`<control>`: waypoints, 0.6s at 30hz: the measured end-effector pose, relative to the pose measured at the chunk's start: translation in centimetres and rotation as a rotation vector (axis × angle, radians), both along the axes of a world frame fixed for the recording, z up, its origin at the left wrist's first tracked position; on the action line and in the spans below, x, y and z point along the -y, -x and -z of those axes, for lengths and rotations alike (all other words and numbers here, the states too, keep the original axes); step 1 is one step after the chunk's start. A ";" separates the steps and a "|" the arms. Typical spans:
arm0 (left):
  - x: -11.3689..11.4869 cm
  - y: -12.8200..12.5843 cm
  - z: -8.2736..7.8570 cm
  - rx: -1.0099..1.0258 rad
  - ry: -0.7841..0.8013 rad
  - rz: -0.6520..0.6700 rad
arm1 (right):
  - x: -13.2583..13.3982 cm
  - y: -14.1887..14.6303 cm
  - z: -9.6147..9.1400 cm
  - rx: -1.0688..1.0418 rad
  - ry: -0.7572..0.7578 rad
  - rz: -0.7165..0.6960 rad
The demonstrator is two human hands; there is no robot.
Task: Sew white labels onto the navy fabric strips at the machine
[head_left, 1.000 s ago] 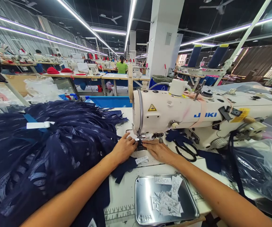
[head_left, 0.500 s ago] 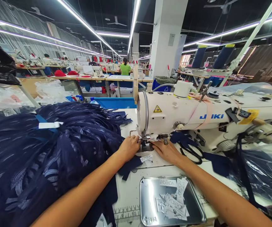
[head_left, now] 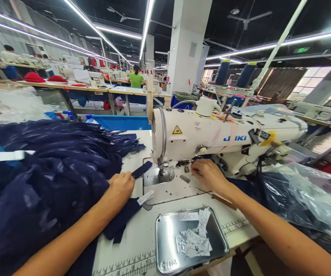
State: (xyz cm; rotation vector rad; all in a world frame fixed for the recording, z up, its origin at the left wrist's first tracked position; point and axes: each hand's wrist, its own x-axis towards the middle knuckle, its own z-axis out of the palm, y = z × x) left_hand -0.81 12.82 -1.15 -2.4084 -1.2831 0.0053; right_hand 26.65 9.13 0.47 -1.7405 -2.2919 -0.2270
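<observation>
My left hand [head_left: 122,188] is closed on a navy fabric strip [head_left: 142,169], whose end sticks out toward the needle plate [head_left: 165,175] of the sewing machine [head_left: 188,134]. Below that hand lies more navy fabric [head_left: 122,216], with a white printed label [head_left: 146,197] at its edge. To the right of the needle, under the machine arm, my right hand [head_left: 210,175] has its fingers curled inward. Whatever they grip is hidden. The presser foot area has no fabric under it.
A big heap of navy strips [head_left: 47,184] fills the left side. In front sits a metal tray [head_left: 163,234] holding several white labels [head_left: 195,243]. Plastic-wrapped dark fabric [head_left: 294,195] lies at right. Farther back are tables and a person in a green top [head_left: 136,79].
My left hand has drawn the navy strip leftward, away from the needle. My right hand has left the needle area for where black-handled scissors lay, now covered from sight. The view has turned right.
</observation>
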 end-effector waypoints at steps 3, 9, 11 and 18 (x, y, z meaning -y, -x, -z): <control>0.6 0.5 -0.3 0.111 -0.141 0.111 | 1.7 -0.9 -0.5 0.033 0.067 0.097; 2.0 -0.6 -1.6 0.400 0.073 0.067 | 1.1 0.3 1.2 -0.093 0.227 0.168; 2.2 -1.0 -2.2 0.512 0.279 -0.045 | 0.0 1.1 1.8 -0.186 0.259 0.186; 2.8 -1.0 -3.3 0.690 0.585 -0.105 | -1.7 4.7 2.5 -0.462 0.293 0.077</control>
